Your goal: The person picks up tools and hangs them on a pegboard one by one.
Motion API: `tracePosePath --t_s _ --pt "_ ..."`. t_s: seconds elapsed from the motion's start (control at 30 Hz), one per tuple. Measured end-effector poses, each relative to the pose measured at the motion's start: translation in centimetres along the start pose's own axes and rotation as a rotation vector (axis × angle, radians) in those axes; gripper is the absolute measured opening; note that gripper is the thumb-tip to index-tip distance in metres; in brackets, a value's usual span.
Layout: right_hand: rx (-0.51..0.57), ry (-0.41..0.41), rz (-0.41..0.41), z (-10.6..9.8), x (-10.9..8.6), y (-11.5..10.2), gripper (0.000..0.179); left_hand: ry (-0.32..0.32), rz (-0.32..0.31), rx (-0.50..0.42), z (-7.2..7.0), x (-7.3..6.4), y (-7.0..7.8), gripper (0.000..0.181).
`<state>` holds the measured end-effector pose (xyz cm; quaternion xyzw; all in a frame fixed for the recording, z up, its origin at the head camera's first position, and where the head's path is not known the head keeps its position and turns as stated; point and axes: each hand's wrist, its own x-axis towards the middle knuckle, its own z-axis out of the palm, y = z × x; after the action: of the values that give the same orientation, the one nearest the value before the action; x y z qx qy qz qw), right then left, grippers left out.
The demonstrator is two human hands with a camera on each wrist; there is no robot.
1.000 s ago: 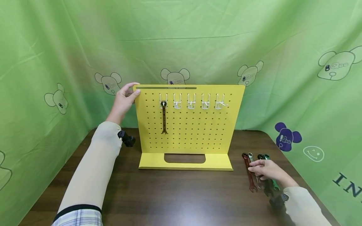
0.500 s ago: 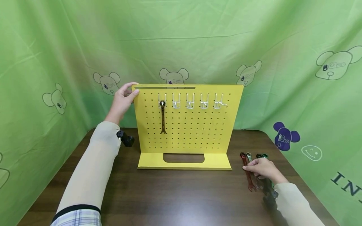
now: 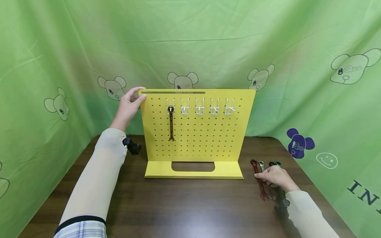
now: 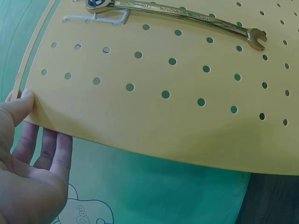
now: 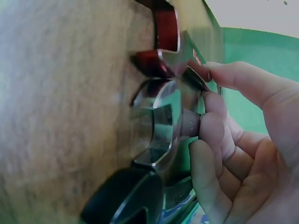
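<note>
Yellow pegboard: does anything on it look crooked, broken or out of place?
One thing: on the yellow pegboard, the rightmost white hook looks askew. Its prong slants off to the right, more than the others do, though the camera angle may exaggerate that. The hanging wrench looks straight, and I see no breakage.

In the head view, the middles of the silver wrench (image 3: 261,166), black wrench (image 3: 272,163) and green wrench (image 3: 278,163) are covered by the right hand (image 3: 276,177). The left hand (image 3: 128,107) is partly hidden behind the board (image 3: 197,142). Both sleeves (image 3: 96,168) are cut off by the lower edge. In the left wrist view, the ring end of the hung wrench (image 4: 196,17) is cropped. In the right wrist view, the red wrench (image 5: 171,28) is cropped at the top; the table (image 5: 70,116) is blurred.
</note>
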<state>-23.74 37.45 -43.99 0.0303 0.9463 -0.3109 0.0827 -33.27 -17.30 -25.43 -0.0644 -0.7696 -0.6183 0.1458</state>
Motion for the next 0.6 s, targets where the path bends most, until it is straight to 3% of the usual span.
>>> tracePosePath --t_s 0.6 --pt "0.147 -0.042 -0.022 -0.14 -0.01 0.25 0.027 -0.003 0.001 -0.007 0.03 0.16 -0.20 0.040"
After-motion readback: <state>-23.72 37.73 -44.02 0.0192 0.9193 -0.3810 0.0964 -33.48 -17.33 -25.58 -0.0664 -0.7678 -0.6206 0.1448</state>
